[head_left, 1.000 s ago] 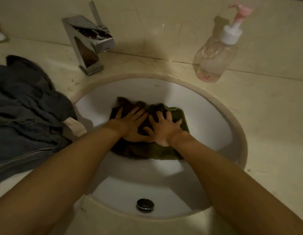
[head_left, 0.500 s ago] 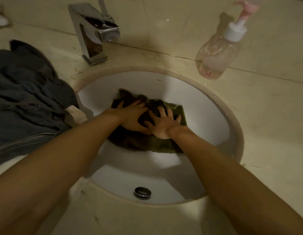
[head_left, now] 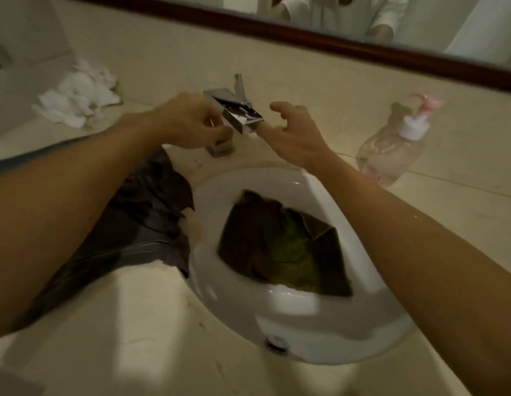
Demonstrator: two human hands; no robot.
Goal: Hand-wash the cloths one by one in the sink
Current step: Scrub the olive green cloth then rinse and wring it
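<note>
A wet green and brown cloth [head_left: 282,247] lies crumpled on the far slope of the white sink [head_left: 220,292], with no hand on it. Both hands are raised at the chrome faucet [head_left: 237,112]. My left hand [head_left: 188,121] is at the left of the faucet's column with its fingers curled; whether they grip the column is unclear. My right hand [head_left: 291,132] hovers at the right of the spout with loosely spread fingers, one fingertip right at the spout's end. No water runs from the spout.
A heap of dark grey cloths [head_left: 151,212] lies on the counter left of the sink, partly under my left forearm. A white crumpled cloth [head_left: 77,101] sits at the back left. A clear soap pump bottle [head_left: 391,150] stands at the back right. A mirror's wooden frame [head_left: 334,41] runs above.
Both hands have lifted off the cloth in the sink and moved up to the faucet. The view has tilted up, bringing the mirror and the white cloth into sight.
</note>
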